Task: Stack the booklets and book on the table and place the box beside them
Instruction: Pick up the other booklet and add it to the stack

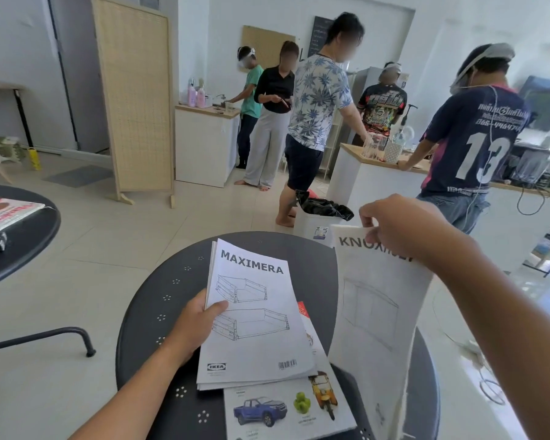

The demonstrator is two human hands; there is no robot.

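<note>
One head-worn wide-angle view looks forward and down from close above the round black worktop (159, 300), taking in the room with people standing beyond.

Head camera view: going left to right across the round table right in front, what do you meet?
Left hand → MAXIMERA booklet → KNOX booklet, held upright at its top edge by the right hand.

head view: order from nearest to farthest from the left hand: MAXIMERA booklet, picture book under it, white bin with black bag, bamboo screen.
1. MAXIMERA booklet: held in the left hand, table centre.
2. Picture book: underneath the booklet, toward the near right.
3. White bin: on the floor beyond the table's far edge.
4. Bamboo screen: far left, across the floor.
</note>
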